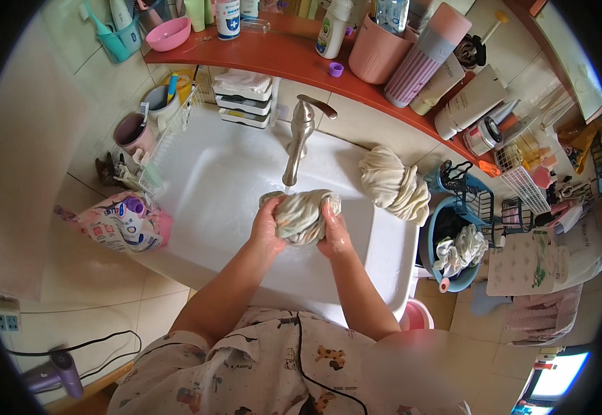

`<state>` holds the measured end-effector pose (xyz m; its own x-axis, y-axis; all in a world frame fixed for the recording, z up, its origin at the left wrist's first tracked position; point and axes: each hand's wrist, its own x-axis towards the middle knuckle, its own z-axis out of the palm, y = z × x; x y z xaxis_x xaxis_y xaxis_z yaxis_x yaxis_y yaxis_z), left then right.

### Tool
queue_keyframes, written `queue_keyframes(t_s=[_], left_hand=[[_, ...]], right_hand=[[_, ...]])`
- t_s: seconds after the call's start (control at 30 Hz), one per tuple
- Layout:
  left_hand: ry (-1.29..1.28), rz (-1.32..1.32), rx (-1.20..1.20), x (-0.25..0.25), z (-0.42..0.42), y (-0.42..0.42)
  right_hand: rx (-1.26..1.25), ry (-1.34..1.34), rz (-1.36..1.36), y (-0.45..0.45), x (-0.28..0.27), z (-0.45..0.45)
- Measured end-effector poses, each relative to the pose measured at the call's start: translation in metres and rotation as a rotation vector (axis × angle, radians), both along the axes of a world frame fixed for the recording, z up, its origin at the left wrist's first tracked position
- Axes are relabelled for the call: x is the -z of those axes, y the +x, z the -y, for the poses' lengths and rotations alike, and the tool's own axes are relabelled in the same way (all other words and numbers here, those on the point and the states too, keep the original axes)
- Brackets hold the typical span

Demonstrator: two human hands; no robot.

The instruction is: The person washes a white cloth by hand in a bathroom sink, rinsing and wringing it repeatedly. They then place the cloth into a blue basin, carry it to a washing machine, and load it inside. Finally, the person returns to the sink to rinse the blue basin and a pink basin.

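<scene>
A wet, bunched-up pale cloth (305, 220) is held between my two hands above the basin of a white ceramic sink (197, 207). My left hand (269, 223) grips its left side, and my right hand (335, 232) presses on its right side with the thumb on top. Directly over the cloth is the spout of a metal faucet (295, 150), with a thin stream of water at its tip. A twisted cream cloth (392, 184) rests on the sink's right rear corner, apart from my hands.
A pink detergent pouch (124, 223) leans at the sink's left rim. Right of the sink, a blue basket (454, 282) holds dark and pale cloth. Bottles and a pink cup (379, 52) crowd the red shelf (280, 44) above. A purple hair dryer (65, 371) hangs at lower left.
</scene>
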<state>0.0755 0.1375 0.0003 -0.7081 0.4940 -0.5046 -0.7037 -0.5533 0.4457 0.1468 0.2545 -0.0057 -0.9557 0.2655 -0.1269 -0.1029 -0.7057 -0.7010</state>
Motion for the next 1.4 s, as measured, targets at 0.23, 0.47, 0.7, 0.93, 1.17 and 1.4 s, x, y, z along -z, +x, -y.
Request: queue_keyframes(t_s=[0.23,0.47,0.7,0.93,1.17,1.4], left_hand=[[-0.744,-0.903,0.054,-0.012,0.010,-0.004],[-0.959,-1.858,0.250,-0.050,0.031,-0.025],[-0.712,-0.818,-0.373,-0.064,0.076,-0.067],[-0.662,-0.646,-0.503,-0.039,0.119,-0.064],[-0.563,-0.407,-0.448,-0.032,0.109,-0.056],[-0.320,-0.268,-0.365,-0.034,0.101,-0.053]], right_hand=[[-0.277,-0.584,0.033,-0.035,0.003,0.024],[-0.535,-0.424,0.095,-0.069,0.018,0.030],[-0.330,0.873,0.707,-0.072,0.097,-0.018],[-0.653,1.841,0.595,-0.038,0.103,0.029],[-0.661,1.849,0.471,-0.050,0.112,0.018],[-0.748,1.484,0.627,-0.067,0.111,0.021]])
